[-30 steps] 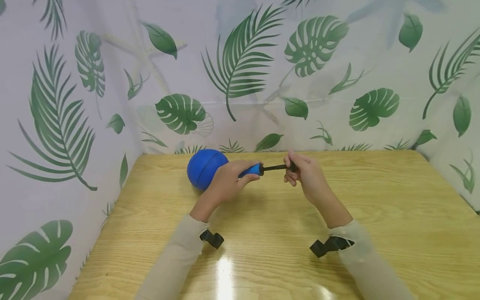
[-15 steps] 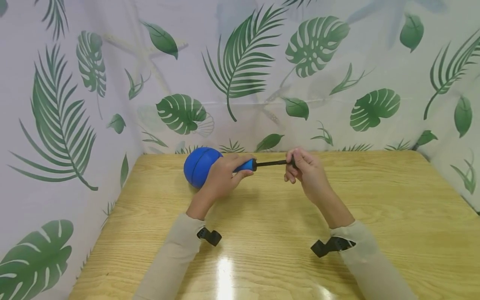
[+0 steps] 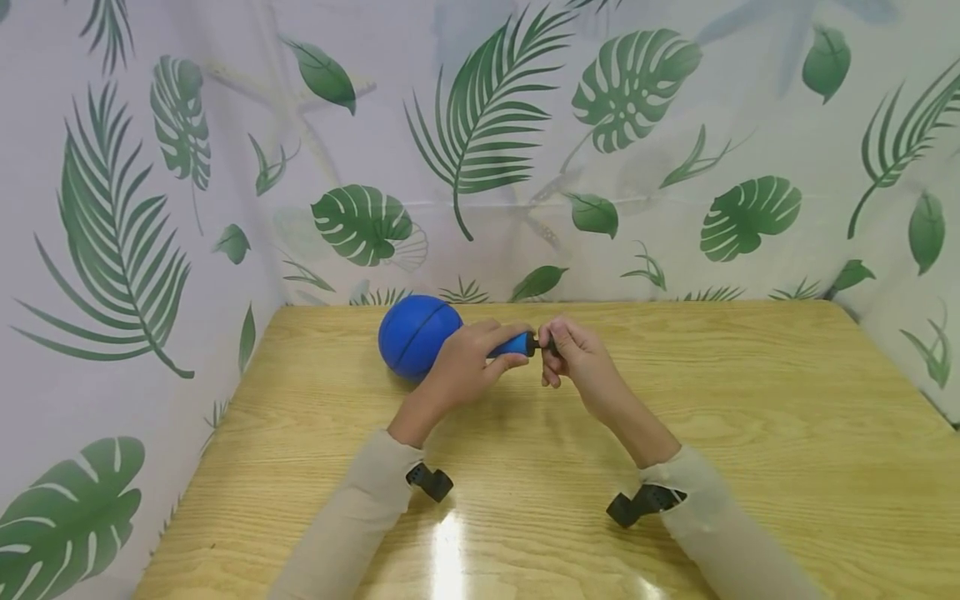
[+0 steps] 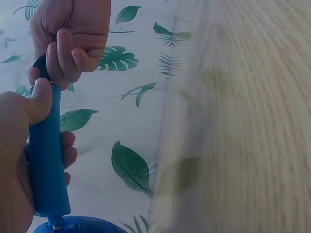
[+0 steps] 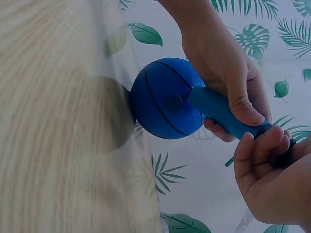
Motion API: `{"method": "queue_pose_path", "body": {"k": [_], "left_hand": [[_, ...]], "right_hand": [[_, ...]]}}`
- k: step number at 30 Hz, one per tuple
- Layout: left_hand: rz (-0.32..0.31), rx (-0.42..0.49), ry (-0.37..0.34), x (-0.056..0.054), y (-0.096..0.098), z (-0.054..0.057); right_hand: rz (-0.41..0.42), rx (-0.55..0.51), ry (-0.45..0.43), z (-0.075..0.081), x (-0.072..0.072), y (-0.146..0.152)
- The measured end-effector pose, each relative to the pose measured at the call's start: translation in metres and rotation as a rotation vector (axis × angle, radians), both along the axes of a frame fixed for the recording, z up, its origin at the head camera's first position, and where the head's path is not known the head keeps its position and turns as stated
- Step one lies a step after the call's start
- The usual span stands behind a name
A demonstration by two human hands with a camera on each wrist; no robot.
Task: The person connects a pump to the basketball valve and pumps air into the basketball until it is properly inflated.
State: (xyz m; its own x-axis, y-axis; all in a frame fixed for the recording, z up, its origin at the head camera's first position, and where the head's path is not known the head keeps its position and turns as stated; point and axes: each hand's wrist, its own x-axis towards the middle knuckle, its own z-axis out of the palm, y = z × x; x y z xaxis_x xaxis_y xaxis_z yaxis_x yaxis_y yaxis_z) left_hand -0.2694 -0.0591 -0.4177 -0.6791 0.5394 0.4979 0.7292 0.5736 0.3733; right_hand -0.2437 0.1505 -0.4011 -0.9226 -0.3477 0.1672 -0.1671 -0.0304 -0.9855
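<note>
A blue ball (image 3: 415, 337) with black seams sits on the table, left of centre. My left hand (image 3: 471, 358) grips the blue barrel of a hand pump (image 4: 47, 160), thumb along one side and fingers round the other. In the left wrist view the pump's lower tip meets the ball (image 4: 82, 226) through a thin fitting. My right hand (image 3: 581, 358) holds the black pump handle (image 5: 284, 154) in curled fingers, close against the barrel's end. Only a short bit of the rod shows between the barrel and the right hand.
The wooden table (image 3: 750, 400) extends to both sides of the hands. Behind and beside it stands a white backdrop (image 3: 525, 250) printed with green leaves. Black cameras are strapped at both wrists, the left camera (image 3: 430, 482) and the right camera (image 3: 643, 504).
The rod first lengthened as the left hand, pump and ball shifted left. Then the right hand came left and the left hand went right with the ball, so the rod slid mostly into the barrel.
</note>
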Motion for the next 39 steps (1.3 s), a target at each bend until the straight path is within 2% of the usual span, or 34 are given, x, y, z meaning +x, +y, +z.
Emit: {"method": "queue_pose_path", "body": {"k": [5, 13, 18, 23, 27, 36, 39], "left_hand": [[-0.003, 0.004, -0.038, 0.001, -0.001, 0.002], [-0.034, 0.023, -0.142, 0.001, -0.002, 0.006], [-0.006, 0.015, -0.132, 0.000, -0.006, 0.008], [0.054, 0.007, -0.142, -0.001, -0.013, 0.011], [0.070, -0.015, -0.155, -0.003, -0.015, 0.012], [0.085, -0.025, -0.111, -0.003, -0.013, 0.006], [0.072, -0.025, -0.099, -0.003, -0.010, 0.005]], "right_hand": [[0.001, 0.025, -0.021, 0.001, 0.000, 0.001], [-0.012, 0.037, -0.042, 0.008, 0.000, 0.007], [-0.033, 0.000, -0.059, 0.013, 0.000, 0.011], [-0.120, -0.125, -0.037, 0.019, -0.002, 0.018], [-0.162, -0.194, -0.020, 0.021, -0.005, 0.022], [-0.169, -0.161, -0.006, 0.018, -0.004, 0.019], [-0.176, -0.147, -0.003, 0.017, -0.004, 0.017]]}}
